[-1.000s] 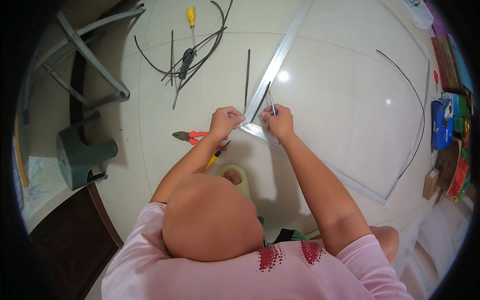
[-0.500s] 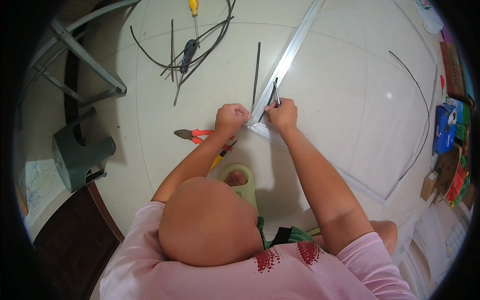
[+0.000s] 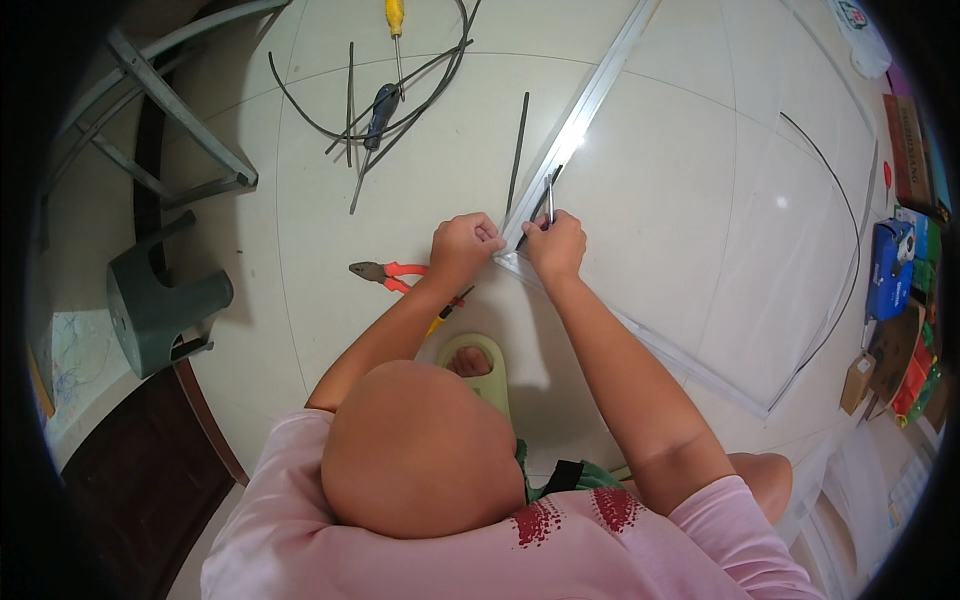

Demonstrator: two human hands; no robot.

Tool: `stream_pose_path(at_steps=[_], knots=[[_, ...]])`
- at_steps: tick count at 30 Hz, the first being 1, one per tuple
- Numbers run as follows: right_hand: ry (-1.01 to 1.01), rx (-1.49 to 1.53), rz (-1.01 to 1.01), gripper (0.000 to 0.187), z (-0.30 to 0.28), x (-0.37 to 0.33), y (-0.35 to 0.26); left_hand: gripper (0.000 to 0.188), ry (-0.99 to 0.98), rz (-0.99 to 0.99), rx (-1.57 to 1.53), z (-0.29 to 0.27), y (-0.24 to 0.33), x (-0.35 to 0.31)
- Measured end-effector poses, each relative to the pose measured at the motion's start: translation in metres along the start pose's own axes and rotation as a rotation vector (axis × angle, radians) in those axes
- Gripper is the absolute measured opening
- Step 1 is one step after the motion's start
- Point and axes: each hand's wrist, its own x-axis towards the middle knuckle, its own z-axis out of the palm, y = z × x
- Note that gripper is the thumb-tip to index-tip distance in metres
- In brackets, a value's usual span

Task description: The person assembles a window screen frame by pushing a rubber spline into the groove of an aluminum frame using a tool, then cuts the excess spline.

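Note:
A pale metal window-screen frame [image 3: 598, 92] with clear mesh or film lies on the tiled floor, one corner close to me. My left hand [image 3: 465, 247] is closed at the outer side of that corner, fingertips pinched together; what they hold, if anything, is hidden. Inside the corner, my right hand [image 3: 557, 245] grips a slim silver tool [image 3: 550, 200] that points away from me; its exact kind does not show. A short black rubber strip [image 3: 558, 172] runs along the frame's inner edge beside the tool, partly behind my fingers. Another black strip [image 3: 519, 150] lies just outside the frame.
Pliers with red handles [image 3: 395, 272] and a yellow-handled tool [image 3: 440, 318] lie by my left forearm. Farther off are a dark-handled screwdriver [image 3: 380, 120], a yellow one [image 3: 395, 18] and loose black strips. A green stool [image 3: 160, 300] stands left; boxes [image 3: 888, 270] line the right.
My right hand has shifted slightly left and nearer along the frame, and the silver tool now stands more upright in the picture. My left hand stays at the corner.

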Motion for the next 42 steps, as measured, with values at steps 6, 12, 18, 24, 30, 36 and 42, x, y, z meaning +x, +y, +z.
stream_pose_path(at_steps=[6, 12, 18, 24, 30, 36, 42], knots=[[-0.047, 0.156, -0.032, 0.016, 0.001, 0.003, 0.005, 0.013, -0.041, 0.015, 0.004, 0.007, 0.011, -0.005], [-0.2, 0.675, 0.142, 0.013, -0.015, 0.013, 0.03, 0.012, 0.006, 0.041, 0.11, 0.006, 0.025, -0.007], [-0.056, 0.701, 0.128, 0.016, -0.038, 0.011, 0.033, 0.015, -0.379, -0.157, -0.579, 0.012, 0.011, 0.002], [-0.107, 0.612, 0.094, 0.014, -0.055, 0.015, 0.031, 0.024, -0.285, -0.05, -0.04, 0.005, 0.015, 0.005], [-0.002, -0.003, -0.051, 0.032, -0.044, 0.014, 0.034, 0.024, -0.149, -0.012, -0.188, 0.008, 0.027, 0.03], [-0.017, -0.281, -0.142, 0.051, -0.05, 0.014, 0.033, 0.022, -0.187, 0.023, -0.107, 0.007, 0.031, 0.032], [-0.013, -0.299, -0.081, 0.053, -0.055, 0.018, 0.037, 0.023, -0.073, 0.057, 0.161, 0.006, 0.033, 0.022]])
